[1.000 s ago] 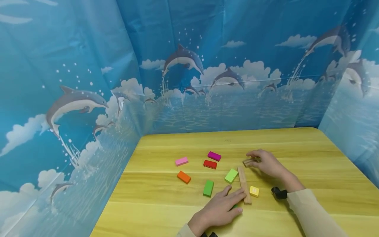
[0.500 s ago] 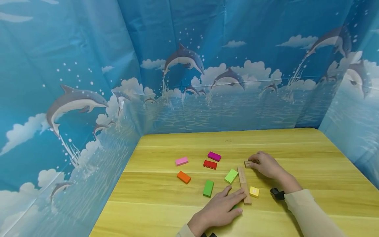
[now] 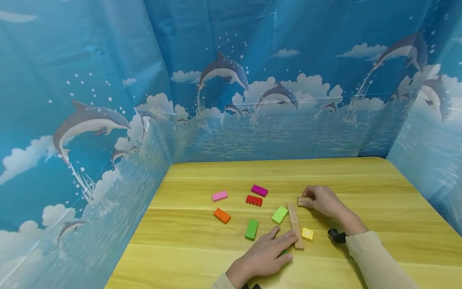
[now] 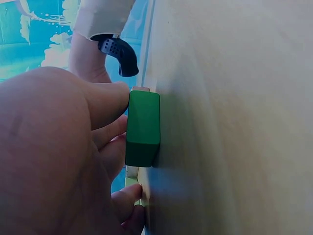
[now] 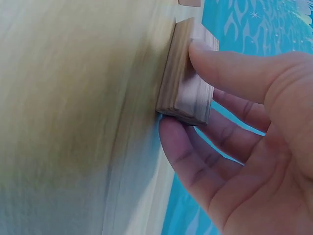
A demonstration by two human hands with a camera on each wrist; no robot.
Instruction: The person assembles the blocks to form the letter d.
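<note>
Resting on the near part of a long wooden strip, a person's left hand lies palm down, its fingers extended and spread apart. A half-hidden green block sits by its thumb. Pale sleeves cover the forearms, with a black device at the right wrist. Just right of the strip lies a yellow block bearing pale marks. On the other side, a second green block lies beyond the left hand, with a lime block just beside the strip and an orange block farther left. Near the strip's far end, the right hand pinches a short brown wooden block between thumb and fingers, low at the yellow bench. Farther back lie a red block dotted along its near side, a pink block to its left and a purple block just behind it. A blue backdrop printed with leaping dolphins hangs behind the bench.
</note>
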